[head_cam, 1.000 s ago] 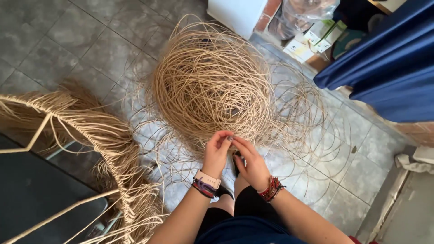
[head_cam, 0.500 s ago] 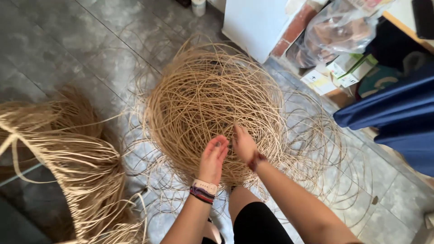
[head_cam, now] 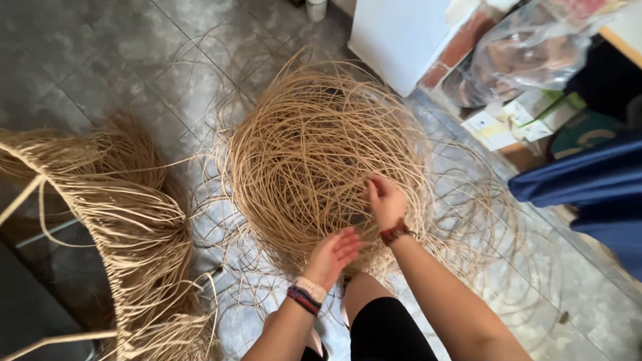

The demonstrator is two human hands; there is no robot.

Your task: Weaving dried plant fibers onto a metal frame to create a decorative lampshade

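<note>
On the grey tiled floor (head_cam: 100,60), a tangled tan rattan coil (head_cam: 314,154); right hand (head_cam: 386,200) pinches strands, left hand (head_cam: 334,254) open, touching it.

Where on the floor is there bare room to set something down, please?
Bare grey tiles lie at the upper left, beyond the rattan tangle and fringed frame. It is crowded around both hands, left and right, with loose strands; boxes fill the right.

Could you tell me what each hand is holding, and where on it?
The right hand pinches strands in the rattan coil, near its right side. The left hand is open, touching its lower edge.
</note>
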